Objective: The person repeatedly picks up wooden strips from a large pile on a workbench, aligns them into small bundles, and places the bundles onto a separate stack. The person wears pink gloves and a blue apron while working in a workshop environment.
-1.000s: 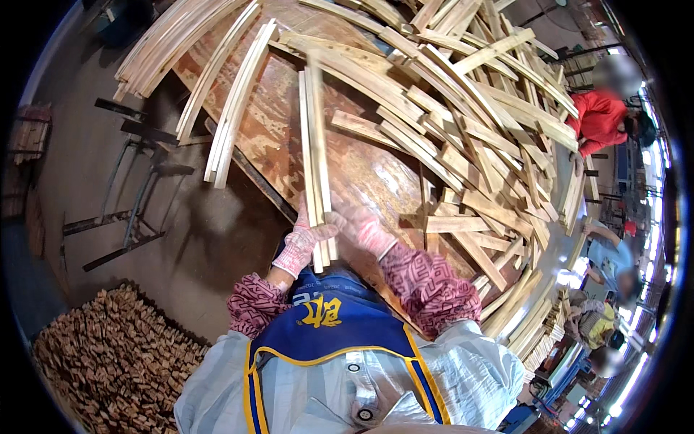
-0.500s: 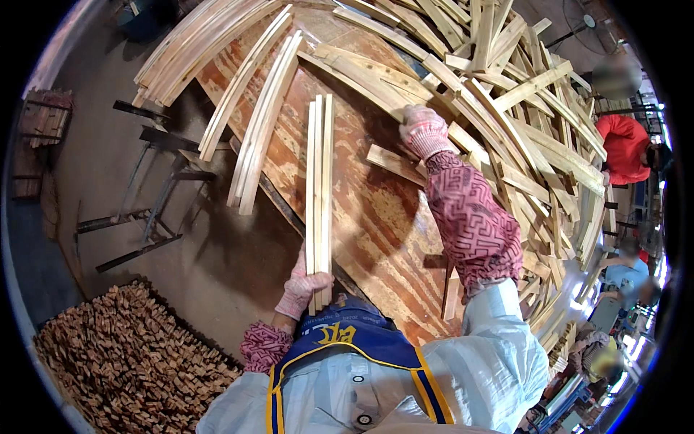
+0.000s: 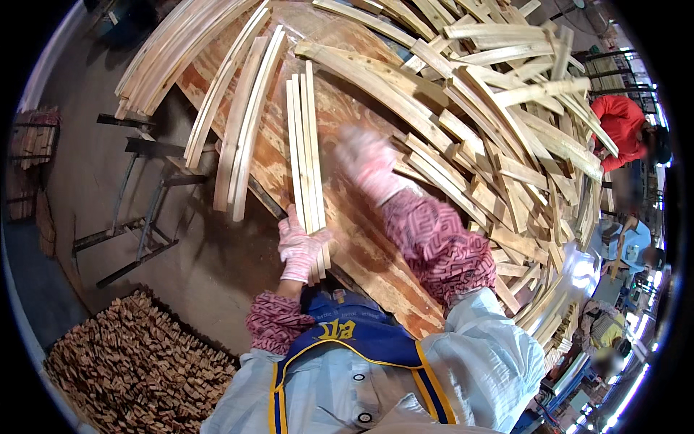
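My left hand [image 3: 300, 249], in a pale pink-stained glove, is closed around the near end of a bundle of narrow wooden strips [image 3: 305, 145] at the table's near-left edge. The strips lie side by side and point away from me. My right hand [image 3: 367, 160], gloved the same way, is smeared by motion above the wooden table [image 3: 361, 239], between the bundle and a big loose heap of wooden strips [image 3: 491, 137]. Its fingers cannot be made out, and no strip shows in it. Left of the bundle rests another small group of curved-looking strips [image 3: 249, 130].
More strips [image 3: 173, 58] lie in rows at the far left, overhanging the table edge. A metal stand [image 3: 144, 210] is on the floor at left. Nearer stands a large stack of short wood pieces [image 3: 137, 362]. A person in red [image 3: 622, 126] and others are at right.
My right hand has left the board by the heap and swung left toward the bundle. Boards along the heap's near edge have shifted. My left hand's grip sits higher on the bundle.
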